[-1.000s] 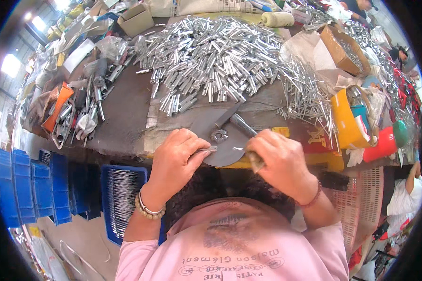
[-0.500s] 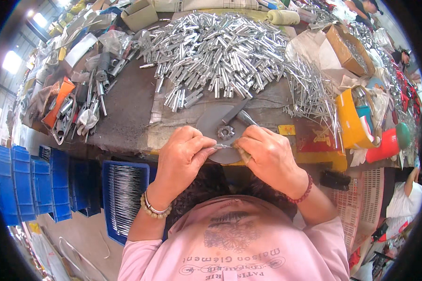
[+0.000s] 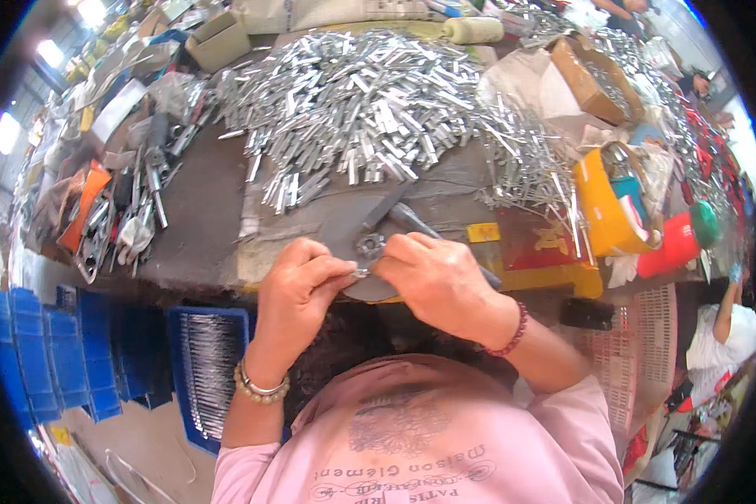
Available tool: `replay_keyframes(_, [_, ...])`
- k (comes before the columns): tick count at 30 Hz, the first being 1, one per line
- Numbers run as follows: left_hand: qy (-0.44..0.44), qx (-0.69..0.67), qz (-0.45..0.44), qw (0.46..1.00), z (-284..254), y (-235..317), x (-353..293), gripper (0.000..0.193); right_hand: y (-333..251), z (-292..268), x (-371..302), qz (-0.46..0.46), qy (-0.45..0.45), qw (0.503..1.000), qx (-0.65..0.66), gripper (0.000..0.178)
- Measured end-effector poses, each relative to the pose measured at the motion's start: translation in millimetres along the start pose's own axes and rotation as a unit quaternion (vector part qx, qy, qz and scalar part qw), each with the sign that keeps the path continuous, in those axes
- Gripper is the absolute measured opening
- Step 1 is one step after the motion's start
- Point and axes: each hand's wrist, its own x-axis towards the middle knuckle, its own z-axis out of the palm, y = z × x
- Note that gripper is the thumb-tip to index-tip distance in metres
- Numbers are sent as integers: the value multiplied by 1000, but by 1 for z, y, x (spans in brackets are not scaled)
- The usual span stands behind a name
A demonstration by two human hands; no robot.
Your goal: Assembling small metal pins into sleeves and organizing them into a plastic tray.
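My left hand [image 3: 298, 290] pinches a small silvery metal piece [image 3: 361, 272] between thumb and forefinger. At the other side of it, my right hand [image 3: 445, 286] has its fingers closed and touching; what they grip is mostly hidden. Just beyond the fingertips lies a grey round disc [image 3: 342, 225], with a notched metal nut-like part [image 3: 369, 244] on it. A flat dark bar [image 3: 388, 204] and a dark rod-like tool [image 3: 413, 220] slant across the disc area, the rod running behind my right hand.
A large heap of short metal tubes [image 3: 353, 105] covers the back, with thin metal rods [image 3: 538, 172] to its right. Beside them stand a yellow container [image 3: 592, 197] and a cardboard box [image 3: 575, 80]. Blue bins [image 3: 59, 353] and a rod-filled blue crate [image 3: 176, 357] are lower left. A person [image 3: 722, 328] is far right.
The view has shifted, so the bench appears moved leftward. My right hand has come closer to my left, covering more of the small metal piece.
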Motion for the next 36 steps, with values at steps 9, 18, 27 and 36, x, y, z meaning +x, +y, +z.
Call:
replay_keyframes(9, [-6, -6, -17, 1000, 0, 5, -4, 22, 51, -34, -25, 163, 147, 970, -105, 15])
replay_keyframes(18, [10, -13, -4, 1000, 1, 4, -4, 21, 81, -44, -29, 220, 54, 959, -170, 15])
replay_keyframes(27, [9, 6, 18, 1000, 2, 4, -3, 19, 53, -33, -14, 176, 76, 980, -58, 13])
replay_keyframes(36, [9, 31, 26, 999, 1, 0, -5, 23, -10, 8, 13, 81, 59, 988, 116, 9])
